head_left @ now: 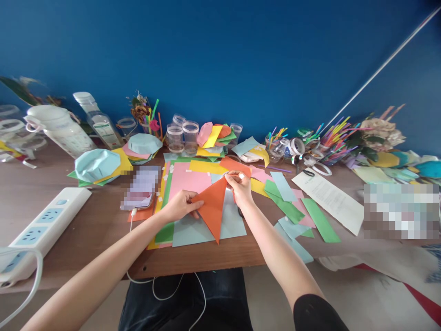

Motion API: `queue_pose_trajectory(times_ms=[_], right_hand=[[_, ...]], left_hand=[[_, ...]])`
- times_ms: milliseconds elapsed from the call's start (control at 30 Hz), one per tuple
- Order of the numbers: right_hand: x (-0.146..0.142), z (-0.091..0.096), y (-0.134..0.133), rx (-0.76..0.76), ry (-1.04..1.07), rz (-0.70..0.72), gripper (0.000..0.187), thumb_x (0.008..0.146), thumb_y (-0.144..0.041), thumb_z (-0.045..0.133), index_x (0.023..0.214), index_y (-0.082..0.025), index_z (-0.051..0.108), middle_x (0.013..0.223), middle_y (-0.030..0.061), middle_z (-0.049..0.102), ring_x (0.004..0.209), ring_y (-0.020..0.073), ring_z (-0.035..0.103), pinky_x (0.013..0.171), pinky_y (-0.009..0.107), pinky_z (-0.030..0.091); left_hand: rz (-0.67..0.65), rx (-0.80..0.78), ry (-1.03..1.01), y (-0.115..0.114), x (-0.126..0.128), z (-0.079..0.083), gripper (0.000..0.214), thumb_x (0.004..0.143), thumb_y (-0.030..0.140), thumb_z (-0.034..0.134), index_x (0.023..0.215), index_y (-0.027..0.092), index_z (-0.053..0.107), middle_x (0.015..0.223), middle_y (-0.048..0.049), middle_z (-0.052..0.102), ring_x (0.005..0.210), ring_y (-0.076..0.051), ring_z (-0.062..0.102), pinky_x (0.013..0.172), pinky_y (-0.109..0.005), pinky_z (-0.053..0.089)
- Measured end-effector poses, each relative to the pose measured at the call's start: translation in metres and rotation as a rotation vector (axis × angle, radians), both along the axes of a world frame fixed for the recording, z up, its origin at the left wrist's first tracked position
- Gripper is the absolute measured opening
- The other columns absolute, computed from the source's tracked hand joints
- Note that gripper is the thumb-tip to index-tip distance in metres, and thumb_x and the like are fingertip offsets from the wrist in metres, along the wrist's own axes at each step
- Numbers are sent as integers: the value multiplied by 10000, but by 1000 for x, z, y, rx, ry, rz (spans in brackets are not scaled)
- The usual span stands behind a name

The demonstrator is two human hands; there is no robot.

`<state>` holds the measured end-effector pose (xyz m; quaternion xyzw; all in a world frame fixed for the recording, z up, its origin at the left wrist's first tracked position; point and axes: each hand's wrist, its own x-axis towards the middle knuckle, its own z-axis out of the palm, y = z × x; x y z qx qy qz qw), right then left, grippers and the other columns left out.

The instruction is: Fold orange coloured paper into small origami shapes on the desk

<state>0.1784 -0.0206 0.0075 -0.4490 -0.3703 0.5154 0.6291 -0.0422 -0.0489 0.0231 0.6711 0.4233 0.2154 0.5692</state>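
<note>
Over the desk, an orange paper triangle is kept spread, pressed open-handed by the left grip, pinched by the right grip.

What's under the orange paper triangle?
The pale blue paper sheet shows on both sides of the orange paper triangle; whatever lies directly beneath it is covered.

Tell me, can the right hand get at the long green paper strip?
Probably yes: the right hand is on the orange paper, and only flat paper lies between it and the green strip, so nothing tall blocks it.
</note>
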Motion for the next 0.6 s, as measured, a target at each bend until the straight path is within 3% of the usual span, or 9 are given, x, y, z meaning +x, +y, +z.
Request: queue_pose_trajectory(times_ms=[133,233,400,600], right_hand=[[-4,0,-1,79,-42,-158,339,625,-364,783,772,-211,519,589,-58,632,522,91,587,527,210,506],[-6,1,-2,123,-62,-202,333,636,-359,776,775,-208,514,582,-57,628,510,87,577,523,208,506],[-6,4,-4,80,-19,-144,367,621,-386,783,811,-213,520,654,-41,654,577,105,625,553,222,531],[-5,6,-5,-9,1,31,414,594,-391,803,863,-215,541,723,-45,657,650,95,635,649,230,547]], left_hand=[[34,12,-19,0,3,0,301,794,454,615,788,153,600,718,-32,692,566,-160,669,540,-241,516],[51,21,-27,-1,4,-1,287,800,439,613,772,154,596,684,-23,680,557,-158,665,527,-234,509],[79,24,-20,0,3,-4,275,805,426,609,774,153,595,684,-22,679,550,-154,663,524,-232,502],[131,22,-22,2,-1,-3,258,797,412,615,795,155,598,664,-24,677,542,-152,659,521,-228,495]])
